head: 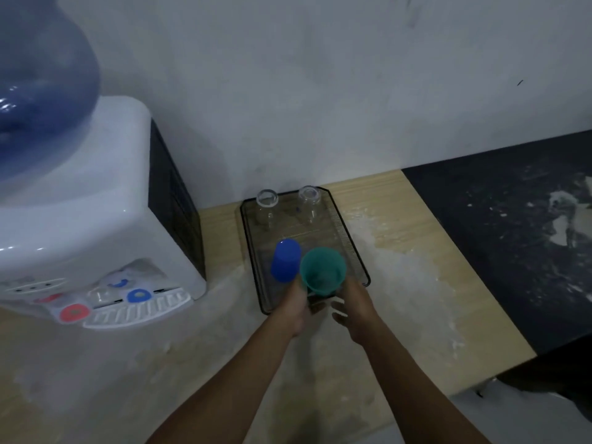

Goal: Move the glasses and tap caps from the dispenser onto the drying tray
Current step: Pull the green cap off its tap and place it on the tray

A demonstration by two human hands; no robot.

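Observation:
A dark see-through drying tray (347, 238) lies on the wooden table. At its far end stand two clear glasses (267, 200) (310, 195). A blue cup (286, 259) stands upside down on the tray. Beside it is a green cup (323, 270), mouth up, over the tray's near end. My left hand (296, 310) grips it from the lower left. My right hand (354, 304) touches its right side, fingers spread underneath. On the white dispenser's drip tray (141, 315) sit a red tap cap (74, 312), a blue tap cap (139, 296) and a blurred clear glass (102, 295).
The water dispenser (83, 200) with its blue bottle (38, 84) fills the left side, close to the tray. A grey wall rises right behind the table. Right of the table's edge (474, 267) lies a dark stained floor (512, 225).

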